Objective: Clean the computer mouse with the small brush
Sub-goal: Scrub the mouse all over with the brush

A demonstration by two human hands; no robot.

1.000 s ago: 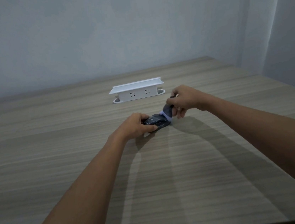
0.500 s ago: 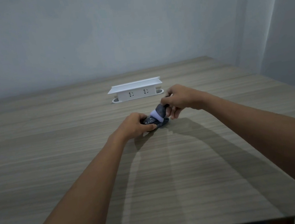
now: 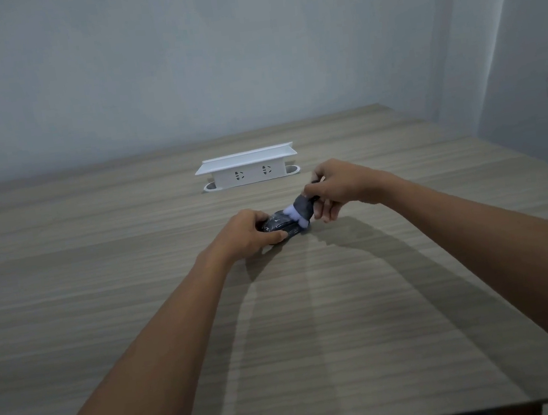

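A dark computer mouse (image 3: 280, 224) lies on the wooden table (image 3: 314, 323), a little past its middle. My left hand (image 3: 246, 233) grips its near and left side, hiding part of it. A small brush (image 3: 300, 209) with a dark head and pale bristles rests on the mouse's right end, bristles down. My right hand (image 3: 339, 185) pinches the brush's handle from the right, and the fingers cover most of the handle.
A white socket box (image 3: 247, 171) with a flat lid stands on the table beyond the hands. The table's near edge runs along the bottom of the view and a wall and curtain close off the far and right sides.
The brush slid left across the top of the mouse, then back toward its right end. My left hand has kept its hold on the mouse.
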